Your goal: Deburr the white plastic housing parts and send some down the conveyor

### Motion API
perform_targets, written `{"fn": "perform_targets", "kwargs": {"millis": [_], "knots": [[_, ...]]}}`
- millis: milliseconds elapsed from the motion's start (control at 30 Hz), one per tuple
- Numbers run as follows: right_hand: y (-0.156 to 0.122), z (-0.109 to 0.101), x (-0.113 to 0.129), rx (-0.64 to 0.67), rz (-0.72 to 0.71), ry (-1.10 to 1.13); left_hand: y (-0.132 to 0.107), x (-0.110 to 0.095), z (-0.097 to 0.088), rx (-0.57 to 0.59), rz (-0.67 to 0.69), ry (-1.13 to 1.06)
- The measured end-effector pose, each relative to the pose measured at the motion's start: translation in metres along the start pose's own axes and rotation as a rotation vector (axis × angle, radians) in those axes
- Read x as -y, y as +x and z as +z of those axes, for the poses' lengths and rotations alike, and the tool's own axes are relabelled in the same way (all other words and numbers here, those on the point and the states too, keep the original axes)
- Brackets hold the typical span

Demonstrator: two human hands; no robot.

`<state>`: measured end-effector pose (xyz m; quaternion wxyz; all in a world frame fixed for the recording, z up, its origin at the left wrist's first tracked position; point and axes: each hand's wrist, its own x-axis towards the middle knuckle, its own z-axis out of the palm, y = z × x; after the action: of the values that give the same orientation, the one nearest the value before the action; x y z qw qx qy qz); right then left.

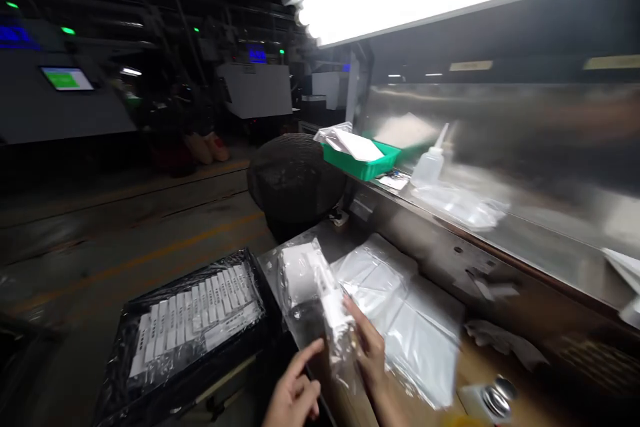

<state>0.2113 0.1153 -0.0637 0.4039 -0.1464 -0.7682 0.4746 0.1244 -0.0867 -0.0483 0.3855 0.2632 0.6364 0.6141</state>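
Observation:
My right hand [367, 347] grips a clear plastic bag [320, 287] with white parts inside, holding it upright above the workbench edge. My left hand [294, 393] is just left of the bag's lower end, forefinger stretched toward it and the other fingers curled, holding nothing that I can see. Under the bag lies a stack of clear plastic bags [400, 307] on the bench. Left of my hands a black bin [190, 333] lined with plastic holds several white parts laid in rows.
A green tray [363, 163] with white packets and a squeeze bottle [430, 160] stand on the raised metal shelf [500, 240]. A round dark stool [293, 177] is beyond the bench. A small metal cup [495, 397] sits at the right. Machines with green lights line the far side.

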Motion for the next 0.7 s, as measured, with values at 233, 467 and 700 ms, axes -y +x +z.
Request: {"fn": "perform_targets", "kwargs": {"millis": [233, 467, 700], "knots": [[0.108, 0.1, -0.044, 0.573, -0.162, -0.127, 0.067, 0.018, -0.107, -0.495, -0.314, -0.319], [0.126, 0.122, -0.103, 0.826, 0.139, -0.206, 0.204, 0.035, -0.132, -0.342, -0.285, -0.329], [0.199, 0.099, -0.127, 0.555, 0.568, -0.199, 0.262, 0.046, -0.133, -0.221, -0.369, -0.248]]}}
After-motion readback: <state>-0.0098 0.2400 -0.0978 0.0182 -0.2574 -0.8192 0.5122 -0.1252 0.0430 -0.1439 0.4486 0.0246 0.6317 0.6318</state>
